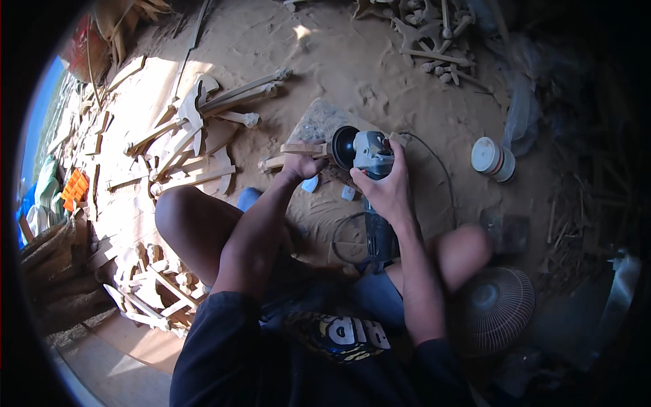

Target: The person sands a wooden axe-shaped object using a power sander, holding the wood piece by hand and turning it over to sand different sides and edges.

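My right hand is wrapped around the angle grinder, with the thumb and fingers near its silver head. A round black disc sits at the tool's left side. My left hand grips a pale wooden piece, whose right end is at the disc; whether they touch I cannot tell. Below both hands lies a rough stone slab. The grinder's dark body points back toward my lap, and a black cable curves away on the right.
Carved wooden pieces lie piled at the left, with more wooden parts beside my left knee and another heap at the far right. A white tub lies on the sandy floor. A round fan stands near my right knee.
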The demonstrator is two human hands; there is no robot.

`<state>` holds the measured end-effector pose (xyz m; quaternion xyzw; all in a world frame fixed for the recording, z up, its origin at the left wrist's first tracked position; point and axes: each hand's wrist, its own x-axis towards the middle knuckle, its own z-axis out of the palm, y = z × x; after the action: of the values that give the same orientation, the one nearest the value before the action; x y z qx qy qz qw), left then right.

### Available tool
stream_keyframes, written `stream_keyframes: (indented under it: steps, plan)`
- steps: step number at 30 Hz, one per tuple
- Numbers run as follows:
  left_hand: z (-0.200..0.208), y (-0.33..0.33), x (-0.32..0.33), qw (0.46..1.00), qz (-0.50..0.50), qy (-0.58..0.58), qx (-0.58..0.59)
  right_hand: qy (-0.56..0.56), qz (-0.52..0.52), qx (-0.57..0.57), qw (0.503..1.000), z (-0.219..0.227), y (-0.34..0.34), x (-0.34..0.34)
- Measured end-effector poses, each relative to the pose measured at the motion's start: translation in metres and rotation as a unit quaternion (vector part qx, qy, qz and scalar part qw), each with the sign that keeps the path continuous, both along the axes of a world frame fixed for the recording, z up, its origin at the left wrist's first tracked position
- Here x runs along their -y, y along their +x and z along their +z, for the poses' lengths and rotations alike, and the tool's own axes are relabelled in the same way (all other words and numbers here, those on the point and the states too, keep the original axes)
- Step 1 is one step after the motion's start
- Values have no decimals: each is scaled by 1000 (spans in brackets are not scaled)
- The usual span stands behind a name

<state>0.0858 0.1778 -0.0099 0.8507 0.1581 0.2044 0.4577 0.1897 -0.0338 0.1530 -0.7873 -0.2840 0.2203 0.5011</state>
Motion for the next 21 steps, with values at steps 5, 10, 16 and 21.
stream_keyframes:
  steps: [5,10,16,21]
  plan:
    - [-5,-8,-10,997,-21,51,-46,21,-5,-28,999,-6,7,4]
    - [-4,-1,-3,999,-22,23,-13,19,22,0,1000,4,-2,0]
    - [1,-4,-8,994,-42,76,-70,11,-33,26,999,-9,9,23]
    - [22,3,-24,986,-139,71,-59,103,-66,-85,989,18,14,50]
